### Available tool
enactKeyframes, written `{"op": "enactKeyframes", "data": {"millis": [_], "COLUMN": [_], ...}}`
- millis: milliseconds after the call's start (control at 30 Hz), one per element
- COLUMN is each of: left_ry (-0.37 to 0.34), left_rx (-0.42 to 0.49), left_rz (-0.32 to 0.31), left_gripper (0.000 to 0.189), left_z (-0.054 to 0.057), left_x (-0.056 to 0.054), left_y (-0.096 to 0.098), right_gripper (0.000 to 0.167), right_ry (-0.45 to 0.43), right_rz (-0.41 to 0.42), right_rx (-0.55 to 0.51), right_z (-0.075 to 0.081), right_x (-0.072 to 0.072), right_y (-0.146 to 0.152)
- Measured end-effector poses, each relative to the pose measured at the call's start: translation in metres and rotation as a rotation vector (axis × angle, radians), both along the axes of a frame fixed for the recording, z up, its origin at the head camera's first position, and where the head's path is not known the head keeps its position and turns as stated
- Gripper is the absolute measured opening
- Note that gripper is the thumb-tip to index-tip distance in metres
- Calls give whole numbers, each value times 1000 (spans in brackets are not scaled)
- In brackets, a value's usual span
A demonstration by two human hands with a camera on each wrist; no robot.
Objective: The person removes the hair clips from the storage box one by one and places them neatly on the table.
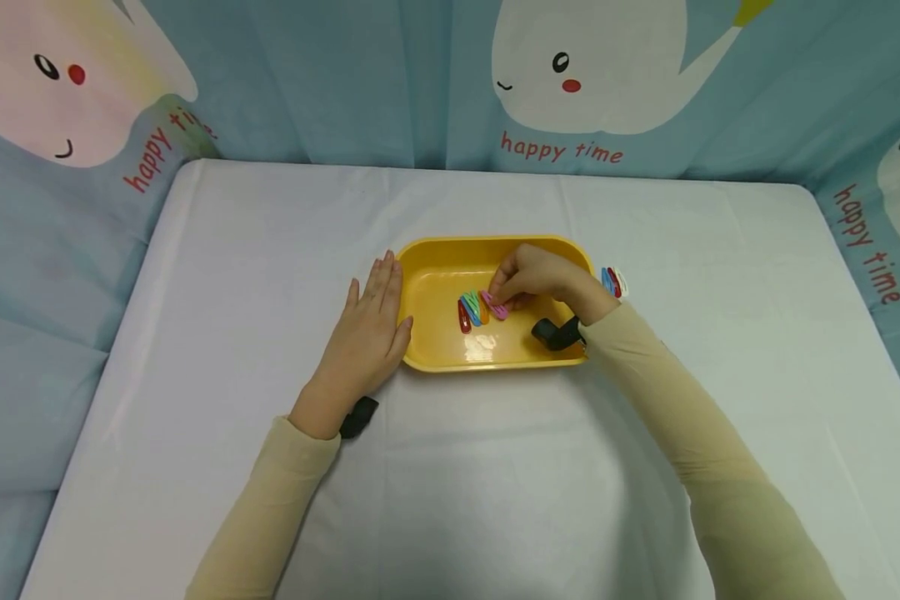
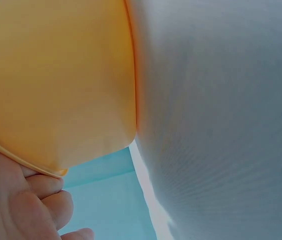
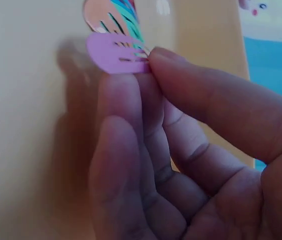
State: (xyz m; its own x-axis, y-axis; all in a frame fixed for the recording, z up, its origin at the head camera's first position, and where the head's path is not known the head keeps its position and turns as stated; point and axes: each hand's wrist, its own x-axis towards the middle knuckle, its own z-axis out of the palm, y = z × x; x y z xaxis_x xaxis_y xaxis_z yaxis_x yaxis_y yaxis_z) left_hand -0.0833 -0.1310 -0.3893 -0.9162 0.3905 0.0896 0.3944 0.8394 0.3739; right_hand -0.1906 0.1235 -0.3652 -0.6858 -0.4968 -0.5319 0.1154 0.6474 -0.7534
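A yellow tray (image 1: 435, 362) stands on the white-covered table. My left hand (image 1: 367, 333) lies with straight fingers along the tray's left rim; the left wrist view shows its fingers right at the yellow wall (image 2: 61, 90). Over the tray, my right hand (image 1: 532, 279) pinches a purple-pink snap hair clip (image 3: 113, 52) between thumb and fingers. Just left of that clip, several hair clips lie side by side on the tray floor: a red clip (image 1: 464, 317) outermost, then blue and green ones, and an orange clip (image 1: 483, 310) closest to the pinched one.
Beyond the tray's right end, several more hair clips (image 1: 613, 282) in blue, red and white lie on the table (image 1: 720, 333), partly behind the right wrist. A blue printed curtain (image 1: 345, 83) hangs around the table's back and sides.
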Motion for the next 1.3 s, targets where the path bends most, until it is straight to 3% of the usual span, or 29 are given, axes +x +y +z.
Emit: {"op": "enactKeyframes", "data": {"millis": [733, 1300], "left_ry": [-3, -1], "left_rx": [-8, -19], "left_rz": [2, 3], "left_gripper": [65, 65], "left_z": [0, 1], "left_x": [2, 2], "left_y": [-1, -1], "right_gripper": [12, 11], "right_ry": [6, 45], "right_rz": [-42, -110], "right_rx": [-39, -151], "right_z": [7, 13], "right_x": [4, 7], "right_y": [3, 18]}}
